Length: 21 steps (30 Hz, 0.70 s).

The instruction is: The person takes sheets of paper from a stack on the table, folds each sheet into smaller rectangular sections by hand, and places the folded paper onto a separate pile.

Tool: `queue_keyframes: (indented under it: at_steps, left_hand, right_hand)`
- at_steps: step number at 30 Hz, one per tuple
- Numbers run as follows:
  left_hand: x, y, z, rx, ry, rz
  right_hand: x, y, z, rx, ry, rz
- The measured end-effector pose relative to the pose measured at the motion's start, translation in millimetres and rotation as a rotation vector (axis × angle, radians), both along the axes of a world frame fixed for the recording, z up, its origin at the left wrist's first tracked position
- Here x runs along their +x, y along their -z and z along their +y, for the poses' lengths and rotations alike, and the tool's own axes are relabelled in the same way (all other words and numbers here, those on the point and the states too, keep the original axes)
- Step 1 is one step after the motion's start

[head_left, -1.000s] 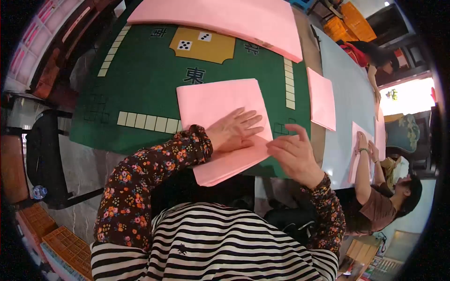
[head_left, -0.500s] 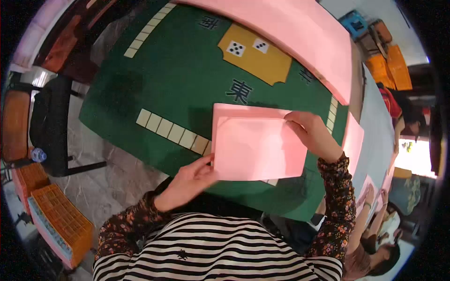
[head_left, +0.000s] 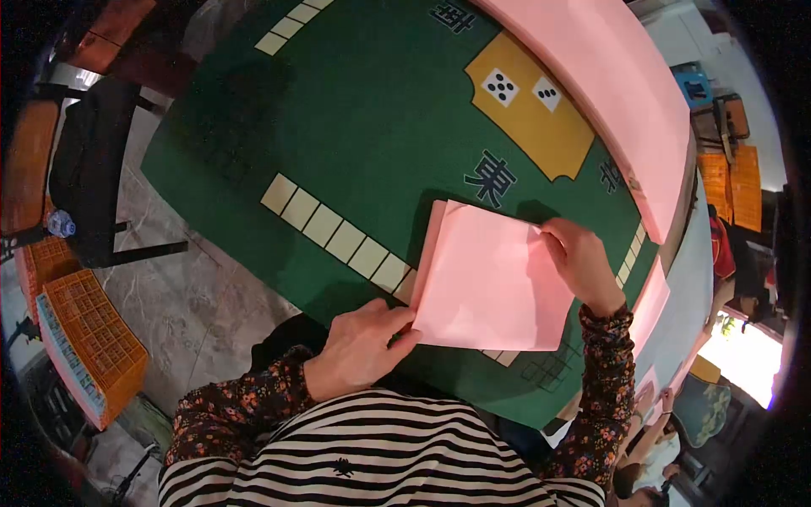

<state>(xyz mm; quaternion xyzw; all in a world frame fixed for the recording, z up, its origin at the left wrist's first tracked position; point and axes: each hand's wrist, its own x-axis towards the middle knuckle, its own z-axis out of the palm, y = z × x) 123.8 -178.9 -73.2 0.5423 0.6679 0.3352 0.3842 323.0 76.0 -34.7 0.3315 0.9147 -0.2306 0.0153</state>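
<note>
A folded-looking pink paper sheet (head_left: 498, 283) lies over the near side of a green mahjong-patterned table cover (head_left: 355, 135). My left hand (head_left: 361, 348) is at its lower left corner, with the thumb and fingers closing on the edge. My right hand (head_left: 583, 262) pinches the upper right corner, its fingers curled and the thumb partly hidden. Along the sheet's left side a second pink layer or fold shows. Part of the printed row of cream tiles (head_left: 345, 241) runs under the paper.
A long pink stack (head_left: 621, 101) lies along the table's far right side, beside printed dice on a yellow panel (head_left: 536, 127). Another pink piece (head_left: 649, 308) sits at the right edge. Orange baskets (head_left: 93, 338) and a black chair (head_left: 97, 169) stand left. People's arms show at lower right.
The view has turned, so the table appears rotated. My left hand has come in against the sheet's lower left corner. My right hand stays at the upper right corner.
</note>
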Motion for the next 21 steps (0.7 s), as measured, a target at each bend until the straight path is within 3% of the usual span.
queue_keyframes:
  at_steps: [9, 12, 14, 17, 21]
  left_hand:
    - [-2, -8, 0, 0.053, 0.024, 0.134]
    - [-7, -20, 10, -0.096, -0.029, 0.104]
    - [-12, -20, 22, 0.224, 0.132, 0.403]
    - [-9, -18, 35, 0.323, 0.331, 0.525]
    - [-5, 4, 37, 0.215, 0.356, 0.509]
  right_hand:
    - [-9, -2, -12, 0.217, -0.08, -0.109]
    - [-9, -1, -12, 0.254, -0.105, -0.127]
    - [-9, 0, -14, 0.27, -0.108, -0.12]
    - [-9, 1, -13, 0.307, -0.129, -0.133]
    - [-6, 7, -12, 0.372, -0.163, -0.156]
